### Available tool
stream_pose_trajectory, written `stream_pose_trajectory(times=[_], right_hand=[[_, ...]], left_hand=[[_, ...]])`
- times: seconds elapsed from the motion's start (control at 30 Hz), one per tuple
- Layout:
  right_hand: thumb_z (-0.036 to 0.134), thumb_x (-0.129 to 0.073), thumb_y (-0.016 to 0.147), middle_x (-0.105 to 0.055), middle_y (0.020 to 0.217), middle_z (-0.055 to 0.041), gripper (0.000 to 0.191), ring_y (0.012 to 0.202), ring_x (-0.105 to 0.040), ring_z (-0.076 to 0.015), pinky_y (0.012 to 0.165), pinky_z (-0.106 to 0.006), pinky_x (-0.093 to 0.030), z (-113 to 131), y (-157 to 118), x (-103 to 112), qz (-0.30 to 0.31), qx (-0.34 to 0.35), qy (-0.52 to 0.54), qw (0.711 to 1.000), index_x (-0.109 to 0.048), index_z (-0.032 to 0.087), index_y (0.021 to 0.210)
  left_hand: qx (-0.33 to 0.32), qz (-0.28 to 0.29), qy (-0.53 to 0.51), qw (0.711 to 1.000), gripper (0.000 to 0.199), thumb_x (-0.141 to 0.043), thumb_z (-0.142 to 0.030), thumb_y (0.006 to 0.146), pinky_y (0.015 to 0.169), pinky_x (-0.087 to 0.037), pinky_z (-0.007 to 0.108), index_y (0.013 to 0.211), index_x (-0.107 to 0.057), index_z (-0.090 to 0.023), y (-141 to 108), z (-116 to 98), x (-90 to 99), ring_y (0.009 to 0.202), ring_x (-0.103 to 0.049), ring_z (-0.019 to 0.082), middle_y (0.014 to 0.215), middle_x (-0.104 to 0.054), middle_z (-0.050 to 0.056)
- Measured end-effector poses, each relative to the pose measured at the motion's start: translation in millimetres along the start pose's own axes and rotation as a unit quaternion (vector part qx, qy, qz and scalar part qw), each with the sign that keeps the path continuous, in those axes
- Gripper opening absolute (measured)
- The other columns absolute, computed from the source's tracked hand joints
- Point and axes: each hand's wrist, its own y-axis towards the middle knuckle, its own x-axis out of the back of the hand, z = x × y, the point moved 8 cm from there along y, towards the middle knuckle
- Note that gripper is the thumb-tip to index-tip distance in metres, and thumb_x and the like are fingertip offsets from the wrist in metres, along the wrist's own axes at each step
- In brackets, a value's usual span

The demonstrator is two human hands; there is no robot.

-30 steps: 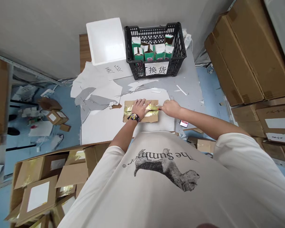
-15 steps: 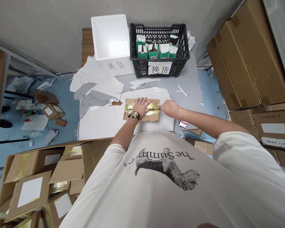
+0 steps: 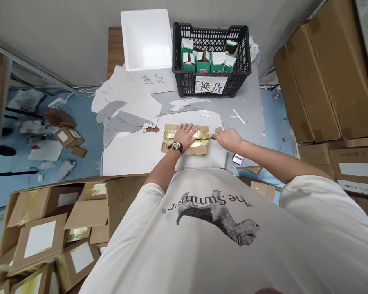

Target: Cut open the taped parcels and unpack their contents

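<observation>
My left hand, with a black-and-yellow wristwatch, lies flat on a flat cardboard packet and holds it down. Strips of gold foil tape cross the packet. My right hand grips a thin dark knife-like tool, whose tip lies along the gold tape near my left fingers. The tool's blade is too thin to make out. The packet rests on a white foam sheet.
A black plastic crate of green-and-white small boxes and a white foam box stand at the far end of the grey table. A phone lies near my right forearm. Cardboard cartons flank the table.
My right hand has drawn slightly rightward with the tool, away from my left hand. My left hand stays on the packet. The whole view has shifted slightly.
</observation>
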Motion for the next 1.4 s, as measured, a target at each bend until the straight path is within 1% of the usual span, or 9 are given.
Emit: stream_pose_trajectory(times=[0.2, 0.43, 0.63, 0.73, 0.87, 0.97, 1.17, 1.3, 1.4], right_hand=[[0.011, -0.032, 0.118, -0.081, 0.142, -0.0258, 0.062, 0.125, -0.079, -0.0345, 0.094, -0.042, -0.049, 4, -3, -17, -0.048, 0.01, 0.001, 0.999, -0.057, 0.018, 0.174], [0.014, -0.033, 0.12, -0.078, 0.145, -0.0218, 0.065, 0.119, -0.079, -0.0332, 0.097, -0.041, -0.047, -19, -21, -34, -0.069, 0.0, 0.005, 0.998, -0.052, 0.027, 0.18], [0.019, -0.032, 0.123, -0.076, 0.144, -0.0223, 0.062, 0.119, -0.079, -0.0334, 0.093, -0.039, -0.046, -21, -24, -35, -0.087, -0.018, 0.016, 0.996, -0.052, 0.029, 0.181], [0.03, -0.03, 0.127, -0.073, 0.148, -0.0227, 0.06, 0.123, -0.076, -0.0347, 0.095, -0.04, -0.048, -22, -23, -36, -0.1, -0.036, 0.047, 0.993, -0.05, 0.032, 0.184], [0.041, -0.029, 0.129, -0.068, 0.157, -0.0207, 0.063, 0.132, -0.069, -0.0356, 0.094, -0.038, -0.05, -28, -29, -50, -0.102, -0.062, 0.107, 0.987, -0.042, 0.037, 0.19], [0.04, -0.028, 0.129, -0.067, 0.157, -0.0197, 0.064, 0.133, -0.065, -0.035, 0.094, -0.038, -0.051, -27, -32, -60, -0.105, -0.071, 0.133, 0.983, -0.042, 0.035, 0.191], [0.039, -0.032, 0.128, -0.069, 0.149, -0.0187, 0.063, 0.129, -0.064, -0.0351, 0.094, -0.037, -0.05, -13, -42, -69, -0.125, -0.087, 0.14, 0.978, -0.044, 0.037, 0.19], [0.036, -0.031, 0.127, -0.071, 0.144, -0.0186, 0.064, 0.124, -0.066, -0.035, 0.093, -0.038, -0.049, -14, -59, -79, -0.138, -0.108, 0.151, 0.973, -0.048, 0.035, 0.189], [0.036, -0.031, 0.127, -0.071, 0.147, -0.0182, 0.065, 0.125, -0.066, -0.0354, 0.094, -0.038, -0.05, -13, -62, -82, -0.141, -0.117, 0.157, 0.97, -0.044, 0.036, 0.19]], left_hand=[[-0.001, 0.001, 0.002, 1.0, 0.067, -0.056, -0.054, 0.117, 0.139, -0.036, 0.065, 0.178, -0.067, -0.028, 4, 1, 7.0, 0.154, -0.059, 0.045, 0.17, -0.068, 0.02], [-0.006, 0.014, 0.012, 1.0, 0.065, -0.054, -0.053, 0.118, 0.137, -0.038, 0.064, 0.176, -0.068, -0.027, 13, 2, 8.7, 0.148, -0.061, 0.044, 0.165, -0.07, 0.021], [-0.002, 0.017, -0.001, 1.0, 0.066, -0.051, -0.055, 0.118, 0.134, -0.04, 0.064, 0.175, -0.069, -0.028, 23, 7, 9.8, 0.145, -0.062, 0.045, 0.162, -0.072, 0.021], [0.0, 0.022, -0.007, 1.0, 0.065, -0.051, -0.056, 0.118, 0.131, -0.043, 0.063, 0.175, -0.07, -0.029, 30, 11, 12.3, 0.141, -0.064, 0.045, 0.156, -0.075, 0.02], [-0.002, 0.029, 0.002, 1.0, 0.066, -0.047, -0.056, 0.12, 0.127, -0.045, 0.06, 0.174, -0.07, -0.027, 37, 13, 13.4, 0.138, -0.066, 0.044, 0.152, -0.077, 0.02], [0.001, 0.032, 0.0, 0.999, 0.066, -0.048, -0.056, 0.12, 0.127, -0.044, 0.06, 0.175, -0.069, -0.026, 37, 12, 13.4, 0.139, -0.065, 0.044, 0.154, -0.076, 0.021], [-0.003, 0.038, 0.018, 0.999, 0.067, -0.046, -0.056, 0.121, 0.127, -0.045, 0.06, 0.176, -0.068, -0.024, 32, 8, 16.7, 0.139, -0.065, 0.044, 0.155, -0.075, 0.021], [0.0, 0.041, 0.022, 0.999, 0.067, -0.044, -0.056, 0.121, 0.127, -0.046, 0.059, 0.176, -0.068, -0.025, 35, 10, 16.7, 0.14, -0.066, 0.043, 0.156, -0.076, 0.019], [-0.001, 0.043, 0.018, 0.999, 0.068, -0.046, -0.055, 0.121, 0.129, -0.044, 0.059, 0.177, -0.067, -0.024, 37, 13, 15.6, 0.142, -0.065, 0.043, 0.159, -0.075, 0.019]])
